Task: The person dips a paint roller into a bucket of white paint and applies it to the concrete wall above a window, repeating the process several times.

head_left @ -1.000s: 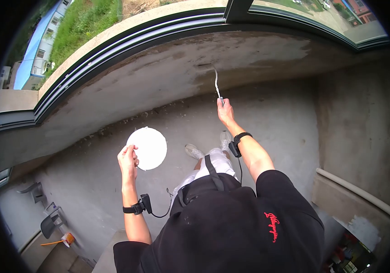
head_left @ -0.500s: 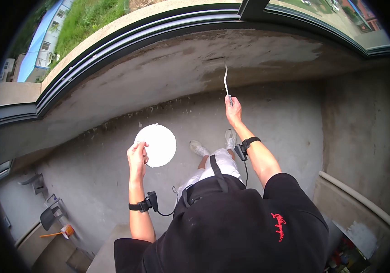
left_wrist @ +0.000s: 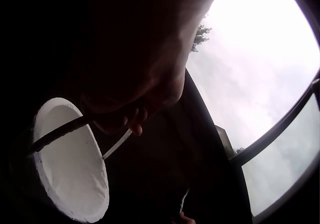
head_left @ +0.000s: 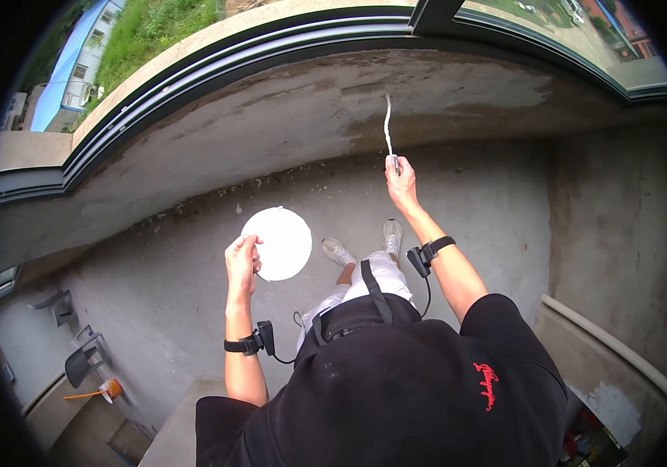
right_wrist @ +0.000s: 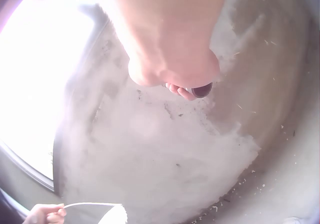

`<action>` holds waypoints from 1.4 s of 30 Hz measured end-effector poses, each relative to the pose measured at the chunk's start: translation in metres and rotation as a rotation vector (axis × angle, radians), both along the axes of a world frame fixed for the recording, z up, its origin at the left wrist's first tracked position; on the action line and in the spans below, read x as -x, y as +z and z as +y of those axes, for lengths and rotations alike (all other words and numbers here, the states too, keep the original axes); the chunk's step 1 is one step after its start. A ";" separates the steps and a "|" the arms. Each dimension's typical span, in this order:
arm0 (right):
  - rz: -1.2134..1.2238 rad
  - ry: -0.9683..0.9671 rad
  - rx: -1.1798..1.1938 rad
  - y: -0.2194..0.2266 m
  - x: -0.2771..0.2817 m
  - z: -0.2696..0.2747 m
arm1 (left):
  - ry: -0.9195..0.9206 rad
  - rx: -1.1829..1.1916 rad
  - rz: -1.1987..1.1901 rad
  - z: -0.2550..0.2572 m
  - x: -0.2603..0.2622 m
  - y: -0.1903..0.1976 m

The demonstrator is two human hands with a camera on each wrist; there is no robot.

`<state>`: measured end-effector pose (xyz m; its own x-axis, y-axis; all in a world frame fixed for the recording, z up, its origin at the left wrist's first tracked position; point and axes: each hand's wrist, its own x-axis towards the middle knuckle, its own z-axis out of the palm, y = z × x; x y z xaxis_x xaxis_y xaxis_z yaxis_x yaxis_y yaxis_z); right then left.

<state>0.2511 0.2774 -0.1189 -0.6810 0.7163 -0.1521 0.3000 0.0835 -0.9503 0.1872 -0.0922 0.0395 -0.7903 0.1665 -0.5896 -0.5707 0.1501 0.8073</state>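
My left hand (head_left: 241, 268) grips the handle of a white bucket (head_left: 279, 244), whose inside is bright white in the head view. In the left wrist view the bucket (left_wrist: 75, 169) hangs tilted, its handle (left_wrist: 65, 132) running up to the curled fingers. Away to the right, my right hand (head_left: 401, 183) grips a trowel-like tool (head_left: 388, 124) coated in white, seen as a thin wavy strip. Its far end overlaps the low wall under the window. From the right wrist, only the dark round handle end (right_wrist: 202, 90) shows beside the fingers; the hand hides the rest.
Damp, patchy plaster covers the low wall (head_left: 286, 101) below a dark window frame (head_left: 248, 48). The concrete floor (head_left: 473, 210) carries white specks along the wall's foot. A pale pipe (head_left: 614, 346) lies at right; a chair (head_left: 82, 364) and an orange-handled item (head_left: 109, 391) stand at lower left.
The right hand and tool have moved farther up the wall. The left hand has brought the bucket a little to the right and forward. The head view has also shifted slightly.
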 end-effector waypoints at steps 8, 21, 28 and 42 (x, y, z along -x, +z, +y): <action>-0.235 -0.008 -0.117 -0.035 0.007 -0.005 | 0.031 0.012 0.030 -0.006 -0.003 -0.002; -0.332 -0.029 -0.128 -0.052 0.025 -0.012 | 0.075 0.028 0.061 -0.011 -0.003 0.002; -0.143 0.031 -0.029 -0.010 0.024 -0.018 | 0.072 0.030 0.054 -0.014 -0.005 -0.003; -0.379 0.007 -0.080 0.011 0.038 -0.033 | 0.113 -0.002 0.059 -0.024 -0.006 -0.012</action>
<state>0.2131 0.2446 -0.1082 -0.5925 0.7314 -0.3376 0.6278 0.1566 -0.7625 0.1927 -0.1162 0.0274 -0.8377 0.0755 -0.5410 -0.5351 0.0853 0.8405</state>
